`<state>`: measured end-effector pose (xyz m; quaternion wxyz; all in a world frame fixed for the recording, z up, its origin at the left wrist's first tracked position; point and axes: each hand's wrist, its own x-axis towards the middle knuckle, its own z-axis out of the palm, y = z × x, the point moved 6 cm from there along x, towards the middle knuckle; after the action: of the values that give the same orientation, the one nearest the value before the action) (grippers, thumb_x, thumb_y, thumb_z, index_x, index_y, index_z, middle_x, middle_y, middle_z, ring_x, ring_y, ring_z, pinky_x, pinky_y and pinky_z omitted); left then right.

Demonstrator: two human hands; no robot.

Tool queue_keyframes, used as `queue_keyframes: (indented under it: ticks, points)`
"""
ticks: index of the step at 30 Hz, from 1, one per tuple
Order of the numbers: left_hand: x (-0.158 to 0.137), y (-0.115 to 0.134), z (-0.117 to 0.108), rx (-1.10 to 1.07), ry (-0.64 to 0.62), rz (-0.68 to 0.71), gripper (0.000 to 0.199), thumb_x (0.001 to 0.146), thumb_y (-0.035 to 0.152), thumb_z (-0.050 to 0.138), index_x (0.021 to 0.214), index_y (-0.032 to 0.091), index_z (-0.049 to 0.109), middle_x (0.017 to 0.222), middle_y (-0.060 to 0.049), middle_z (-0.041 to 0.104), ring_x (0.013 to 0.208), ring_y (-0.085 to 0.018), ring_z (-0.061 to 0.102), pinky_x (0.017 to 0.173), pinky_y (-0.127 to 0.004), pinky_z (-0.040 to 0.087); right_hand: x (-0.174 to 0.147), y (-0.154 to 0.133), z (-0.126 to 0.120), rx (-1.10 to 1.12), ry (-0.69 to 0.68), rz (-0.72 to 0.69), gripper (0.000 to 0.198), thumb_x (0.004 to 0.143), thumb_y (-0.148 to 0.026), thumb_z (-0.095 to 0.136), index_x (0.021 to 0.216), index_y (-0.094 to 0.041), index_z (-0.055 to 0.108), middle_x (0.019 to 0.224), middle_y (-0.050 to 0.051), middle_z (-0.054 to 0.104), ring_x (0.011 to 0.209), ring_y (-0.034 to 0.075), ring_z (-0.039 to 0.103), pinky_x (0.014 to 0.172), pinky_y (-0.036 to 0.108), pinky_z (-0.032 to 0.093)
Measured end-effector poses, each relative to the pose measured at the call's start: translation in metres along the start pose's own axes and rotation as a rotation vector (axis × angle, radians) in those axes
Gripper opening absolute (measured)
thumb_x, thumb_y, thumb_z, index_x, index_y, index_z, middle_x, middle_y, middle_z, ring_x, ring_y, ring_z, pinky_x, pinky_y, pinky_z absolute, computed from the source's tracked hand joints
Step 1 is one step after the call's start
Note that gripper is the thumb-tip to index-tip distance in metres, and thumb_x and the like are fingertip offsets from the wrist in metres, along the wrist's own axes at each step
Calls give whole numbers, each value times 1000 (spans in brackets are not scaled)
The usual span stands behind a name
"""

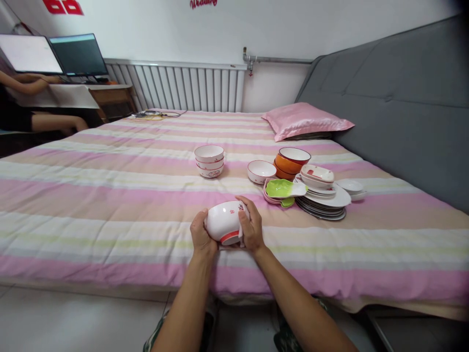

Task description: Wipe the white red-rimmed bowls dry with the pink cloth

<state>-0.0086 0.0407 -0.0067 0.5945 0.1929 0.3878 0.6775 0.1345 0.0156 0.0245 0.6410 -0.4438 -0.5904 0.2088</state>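
Between my two hands a white bowl (223, 220) with red marks and a red foot ring is tilted on its side, above the front of the bed. My left hand (202, 233) grips its left edge. My right hand (252, 226) wraps its right side, with a bit of pale cloth (242, 232) under the thumb. Beyond them stands a stack of white bowls (209, 161) with red rims. A single white bowl (261, 171) sits to its right, beside stacked orange bowls (287, 164).
Right of centre lie a green leaf-shaped dish (282, 188), a pile of plates (324, 208) topped by small rectangular dishes (317, 174), and small white dishes (351, 187). A pink pillow (306, 120) rests by the grey headboard (395, 102). At far left a person (29, 93) sits near monitors (78, 55).
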Motion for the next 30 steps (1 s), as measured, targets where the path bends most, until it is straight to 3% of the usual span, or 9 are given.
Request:
queue_keyframes:
  ticks: [3, 11, 14, 16, 20, 22, 26, 30]
  points:
    - [0, -5, -2, -110, 36, -118, 25, 58, 37, 68, 68, 16, 59, 62, -1, 64, 56, -18, 60, 57, -30, 48, -1, 5, 3, 26, -5, 30, 41, 91, -45, 42, 122, -21, 54, 121, 8, 60, 111, 23, 55, 96, 39, 43]
    - [2, -3, -6, -118, 123, -69, 22, 60, 35, 62, 61, 18, 49, 53, 5, 51, 50, -11, 49, 51, -24, 40, -4, 18, 5, 83, 33, 89, 40, 93, -46, 37, 120, -22, 54, 122, 7, 59, 112, 23, 55, 92, 37, 45]
    - [0, 2, -4, 31, 80, 59, 24, 66, 38, 61, 62, 18, 48, 55, 5, 48, 52, -11, 45, 50, -22, 35, -4, 20, 4, 84, 41, 96, 41, 94, -47, 35, 121, -22, 53, 122, 8, 59, 112, 23, 55, 92, 37, 45]
    - [-4, 12, -1, 212, 24, 221, 23, 71, 39, 60, 67, 18, 53, 61, 4, 50, 56, -11, 45, 52, -22, 35, -4, 20, 4, 74, 33, 97, 41, 94, -47, 35, 122, -22, 52, 122, 8, 59, 112, 23, 55, 92, 37, 45]
    - [-16, 35, 8, 643, -62, 615, 22, 77, 37, 59, 87, 18, 62, 83, -2, 60, 78, -16, 54, 71, -26, 43, -4, 17, 4, 57, 11, 84, 41, 93, -47, 37, 122, -22, 53, 123, 8, 58, 112, 23, 55, 95, 37, 44]
    - [-21, 41, 13, 796, -104, 747, 24, 78, 36, 58, 93, 17, 62, 90, -5, 62, 86, -19, 56, 80, -30, 43, -3, 14, 4, 48, -2, 77, 42, 93, -48, 38, 122, -22, 52, 124, 8, 58, 113, 23, 54, 97, 38, 42]
    - [-20, 41, 16, 886, -126, 789, 26, 81, 37, 54, 96, 17, 60, 90, -5, 63, 84, -20, 58, 79, -32, 46, -3, 13, 6, 112, -38, 106, 45, 91, -50, 41, 125, -22, 51, 126, 7, 56, 116, 24, 51, 101, 40, 40]
    - [-17, 41, 14, 884, -103, 791, 24, 82, 37, 52, 93, 17, 59, 86, -4, 62, 81, -19, 58, 76, -31, 47, -3, 15, 10, 369, -49, 212, 49, 90, -49, 38, 131, -24, 47, 129, 6, 54, 122, 24, 48, 102, 40, 40]
